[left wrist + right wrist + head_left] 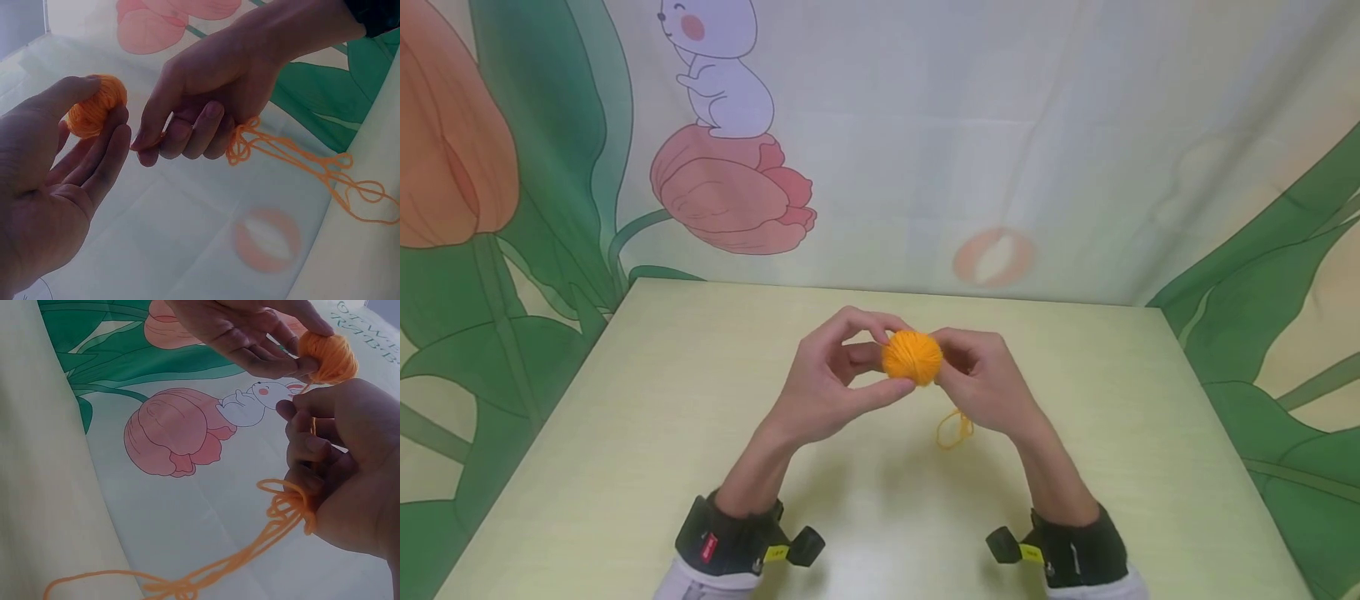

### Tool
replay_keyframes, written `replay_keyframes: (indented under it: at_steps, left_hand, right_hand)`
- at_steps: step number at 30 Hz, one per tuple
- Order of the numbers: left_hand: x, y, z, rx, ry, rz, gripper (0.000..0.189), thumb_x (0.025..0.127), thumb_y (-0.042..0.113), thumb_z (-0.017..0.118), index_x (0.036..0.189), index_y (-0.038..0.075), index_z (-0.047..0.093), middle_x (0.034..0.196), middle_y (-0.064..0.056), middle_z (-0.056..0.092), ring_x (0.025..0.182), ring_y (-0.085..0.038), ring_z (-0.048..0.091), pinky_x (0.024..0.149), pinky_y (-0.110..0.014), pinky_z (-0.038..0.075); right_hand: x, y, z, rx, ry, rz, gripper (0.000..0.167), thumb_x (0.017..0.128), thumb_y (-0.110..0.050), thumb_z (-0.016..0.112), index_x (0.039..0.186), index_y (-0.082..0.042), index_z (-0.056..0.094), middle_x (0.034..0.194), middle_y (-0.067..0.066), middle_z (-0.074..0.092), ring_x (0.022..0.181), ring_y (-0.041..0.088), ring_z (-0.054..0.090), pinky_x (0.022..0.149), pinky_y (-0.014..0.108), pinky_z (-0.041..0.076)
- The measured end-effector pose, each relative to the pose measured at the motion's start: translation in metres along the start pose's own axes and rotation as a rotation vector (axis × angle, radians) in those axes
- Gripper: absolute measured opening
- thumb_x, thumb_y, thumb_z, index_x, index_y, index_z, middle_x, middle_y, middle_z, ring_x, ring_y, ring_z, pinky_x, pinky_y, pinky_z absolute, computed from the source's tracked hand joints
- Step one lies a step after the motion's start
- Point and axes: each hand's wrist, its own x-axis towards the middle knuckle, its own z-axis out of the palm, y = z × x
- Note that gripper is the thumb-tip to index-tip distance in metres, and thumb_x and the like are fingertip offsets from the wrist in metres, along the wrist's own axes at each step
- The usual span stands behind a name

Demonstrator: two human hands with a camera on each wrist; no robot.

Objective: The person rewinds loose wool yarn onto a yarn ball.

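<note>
A small ball of orange yarn (913,358) is pinched between the thumb and fingertips of my left hand (831,375), raised over the table. Beside it, my right hand (988,375) pinches a strand of the same yarn between thumb and forefinger, its other fingers curled. In the left wrist view a short strand (149,144) shows at the right hand's fingertips, near the ball (103,106). A loose, looped tail of yarn (237,556) hangs from the bottom of the right hand (350,456) down toward the table.
The pale yellow table (647,450) stretches under both hands. Behind it hangs a cloth (880,167) printed with tulips and a white rabbit. Each wrist wears a black strap (726,537) with a small camera.
</note>
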Motion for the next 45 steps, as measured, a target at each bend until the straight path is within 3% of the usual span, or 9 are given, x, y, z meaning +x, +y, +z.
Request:
replay_keyframes:
  at_steps: [7, 11, 16, 24, 34, 40, 45]
  left_hand:
    - [-0.001, -0.001, -0.003, 0.129, 0.059, -0.025, 0.065, 0.09, -0.011, 0.089, 0.148, 0.003, 0.065, 0.138, -0.016, 0.072, 0.091, -0.02, 0.083, 0.093, -0.032, 0.072]
    - [-0.001, -0.004, -0.005, 0.199, 0.075, -0.005, 0.06, 0.091, -0.006, 0.09, 0.147, 0.003, 0.069, 0.135, -0.015, 0.074, 0.089, -0.019, 0.08, 0.093, -0.027, 0.07]
    - [0.0, -0.006, -0.006, 0.221, 0.116, 0.015, 0.058, 0.092, -0.005, 0.09, 0.145, 0.004, 0.069, 0.134, -0.014, 0.072, 0.089, -0.017, 0.08, 0.096, -0.028, 0.07]
    - [0.001, -0.008, -0.006, 0.324, 0.146, 0.026, 0.054, 0.089, -0.002, 0.093, 0.138, 0.008, 0.074, 0.129, -0.01, 0.075, 0.081, -0.016, 0.076, 0.085, -0.024, 0.067]
    - [0.001, -0.012, -0.007, 0.428, 0.071, 0.014, 0.049, 0.091, 0.011, 0.097, 0.136, 0.015, 0.078, 0.13, -0.001, 0.08, 0.095, -0.015, 0.075, 0.085, -0.03, 0.068]
    - [0.0, -0.012, -0.008, 0.434, 0.011, 0.009, 0.051, 0.088, 0.012, 0.098, 0.135, 0.016, 0.078, 0.128, -0.002, 0.081, 0.099, -0.016, 0.075, 0.088, -0.033, 0.069]
    - [0.0, -0.011, -0.008, 0.431, -0.042, 0.002, 0.051, 0.088, 0.011, 0.099, 0.135, 0.015, 0.079, 0.127, -0.002, 0.082, 0.107, -0.016, 0.077, 0.093, -0.038, 0.071]
  right_hand:
    - [0.001, 0.001, 0.004, -0.068, -0.027, 0.008, 0.013, 0.106, -0.002, 0.075, 0.116, -0.002, 0.083, 0.073, 0.002, 0.059, 0.061, 0.011, 0.044, 0.059, 0.022, 0.043]
    - [0.0, 0.001, 0.006, -0.119, -0.044, -0.027, 0.009, 0.105, -0.004, 0.076, 0.109, -0.006, 0.084, 0.07, -0.001, 0.055, 0.06, 0.009, 0.042, 0.058, 0.021, 0.039]
    - [-0.001, -0.005, 0.008, -0.184, -0.057, -0.112, 0.01, 0.104, -0.005, 0.078, 0.1, -0.011, 0.084, 0.068, -0.004, 0.054, 0.06, 0.005, 0.042, 0.057, 0.019, 0.038]
    - [-0.007, -0.019, 0.004, -0.232, -0.039, -0.203, 0.013, 0.101, 0.0, 0.078, 0.099, -0.012, 0.084, 0.069, -0.006, 0.056, 0.062, 0.002, 0.042, 0.057, 0.017, 0.037]
    - [-0.015, -0.031, -0.006, -0.139, -0.033, -0.124, 0.015, 0.103, 0.002, 0.076, 0.1, -0.012, 0.082, 0.072, -0.006, 0.058, 0.061, 0.004, 0.042, 0.055, 0.019, 0.037]
    - [-0.016, -0.036, -0.009, -0.059, -0.011, -0.105, 0.015, 0.102, 0.006, 0.076, 0.102, -0.008, 0.082, 0.077, -0.001, 0.064, 0.06, 0.009, 0.041, 0.053, 0.022, 0.034]
    - [-0.018, -0.041, -0.013, -0.011, -0.01, -0.077, 0.012, 0.104, 0.004, 0.075, 0.104, -0.006, 0.081, 0.086, 0.004, 0.072, 0.066, 0.013, 0.053, 0.057, 0.023, 0.046]
